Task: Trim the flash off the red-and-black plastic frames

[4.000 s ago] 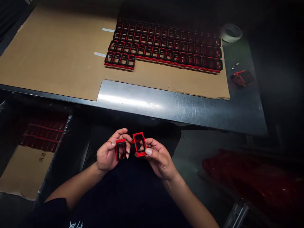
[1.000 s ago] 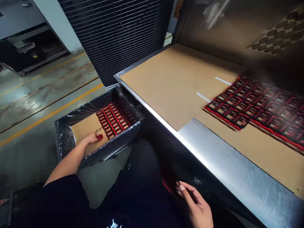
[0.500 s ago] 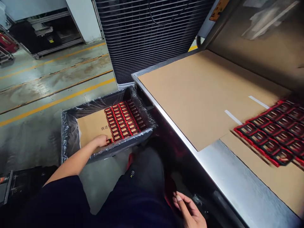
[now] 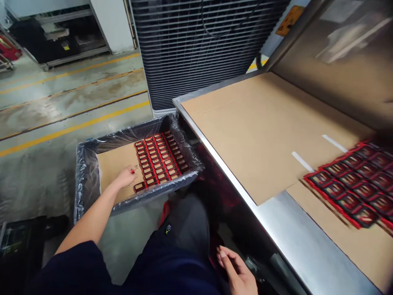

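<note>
Left hand (image 4: 125,178): grip narrow, pinching a small red plastic frame (image 4: 132,171) beside packed red-and-black frame rows (image 4: 161,159) in the black plastic-lined bin (image 4: 87,176), lower left of frame. Right hand (image 4: 236,271) open, empty. Risk: a slipped pinch could jostle the rows out of line.

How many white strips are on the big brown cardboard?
2. One strip and a second strip lie on the cardboard sheet, next to the red frames. More could be hidden under the frames.

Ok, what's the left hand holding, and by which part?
The left hand has a small red piece at its fingertips; the piece is mostly hidden, so which part is held can't be told.
</note>
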The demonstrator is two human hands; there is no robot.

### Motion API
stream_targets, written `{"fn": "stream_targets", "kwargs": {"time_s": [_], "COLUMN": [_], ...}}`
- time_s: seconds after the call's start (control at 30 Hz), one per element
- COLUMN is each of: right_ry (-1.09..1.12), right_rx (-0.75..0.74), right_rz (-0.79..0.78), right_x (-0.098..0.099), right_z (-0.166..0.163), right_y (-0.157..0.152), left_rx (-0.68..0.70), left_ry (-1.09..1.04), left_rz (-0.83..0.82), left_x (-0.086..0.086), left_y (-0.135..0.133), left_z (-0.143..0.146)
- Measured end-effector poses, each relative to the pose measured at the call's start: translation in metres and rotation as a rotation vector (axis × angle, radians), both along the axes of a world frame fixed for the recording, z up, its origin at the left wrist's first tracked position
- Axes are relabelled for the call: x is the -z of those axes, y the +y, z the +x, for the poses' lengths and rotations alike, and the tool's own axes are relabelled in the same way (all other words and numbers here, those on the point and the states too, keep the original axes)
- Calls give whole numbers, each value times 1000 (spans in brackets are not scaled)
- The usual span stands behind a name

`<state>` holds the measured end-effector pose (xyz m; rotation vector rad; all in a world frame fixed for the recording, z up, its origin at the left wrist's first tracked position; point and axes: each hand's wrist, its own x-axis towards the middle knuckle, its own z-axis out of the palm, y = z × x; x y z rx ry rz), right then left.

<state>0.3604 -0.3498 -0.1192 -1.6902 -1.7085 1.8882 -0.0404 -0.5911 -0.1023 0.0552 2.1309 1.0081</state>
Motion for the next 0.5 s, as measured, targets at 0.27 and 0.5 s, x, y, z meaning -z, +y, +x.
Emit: {"fn": "stream_targets", "kwargs": {"time_s": [0.27,0.5], "right_ry": [376,439], "right_rx": [-271,143], "right_rz": [113,455], "right_x": [-57,-94], "right_z": [-10,31], "right_y": [-22,-39], "left_rx": [78,263], "left_ry": [-446,-1120], "left_rz": [694,826], "left_x": [-57,-55], "left_y": [139,194], "left_z": [167,290]}}
